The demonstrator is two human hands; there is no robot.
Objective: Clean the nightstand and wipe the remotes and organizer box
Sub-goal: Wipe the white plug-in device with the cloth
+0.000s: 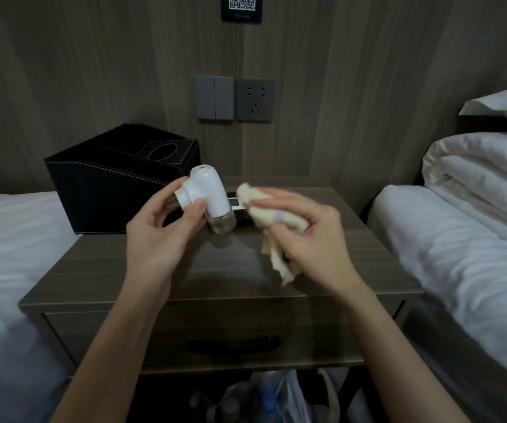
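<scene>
– Nightstand, between two beds: what holds what?
– Box at back left; its compartments are too dark to tell contents. Bags sit beneath the nightstand.
– Hands?
– Apart. Left hand grips a white device above the top; right hand clutches a cloth close beside it. Both partly hide a dark remote lying right of the box.
</scene>
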